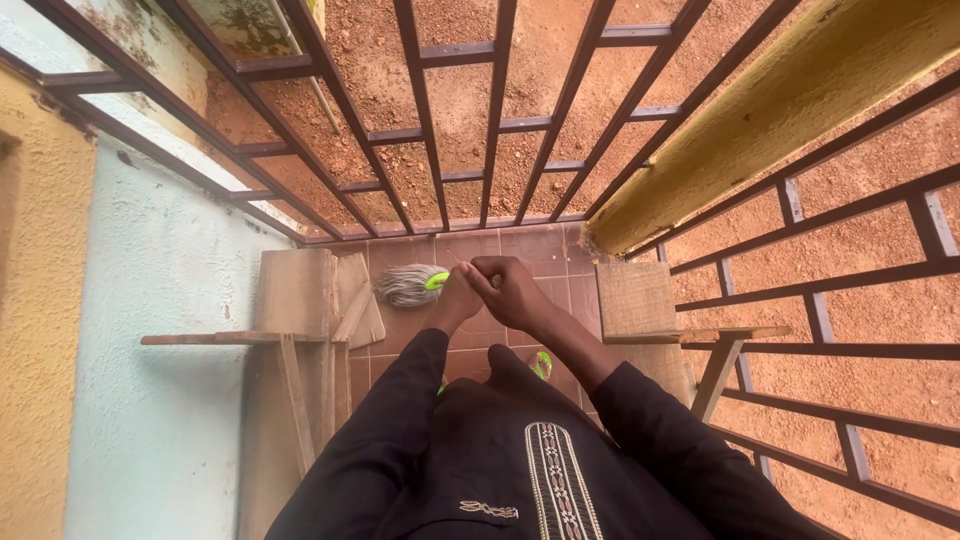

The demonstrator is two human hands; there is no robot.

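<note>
We look down and see two hands close together. The left hand (458, 297) and the right hand (513, 290) touch each other, and both are closed tight around one mop handle. The handle is mostly hidden inside the two fists, so we see only a tiny bit of it between them.

Just to the left of the grip is one mop head (408, 285). It is grey and stringy, and it lies on the floor. One bright green clip (437, 281) joins it to the handle, right beside the left hand.

The floor (540, 250) under the grip is made of brown square tiles. Below the grip, near our body, one green sandal (541, 365) peeks out. A small bit of green also shows by the left sleeve, but we cannot tell what it is.

There are two wooden benches. One wooden bench (290, 300) stands left of the grip, past the mop head. The other wooden bench (640, 300) stands right of the grip.

Beyond the grip is one dark metal railing (495, 130) with many bars. Through it we see red dirt ground (460, 100) far below. One yellow beam (760, 110) slants up to the right of the grip. One pale blue wall (160, 330) is far to the left.

We wear one black robe (500, 460) with two long sleeves and white stitching on the front.
</note>
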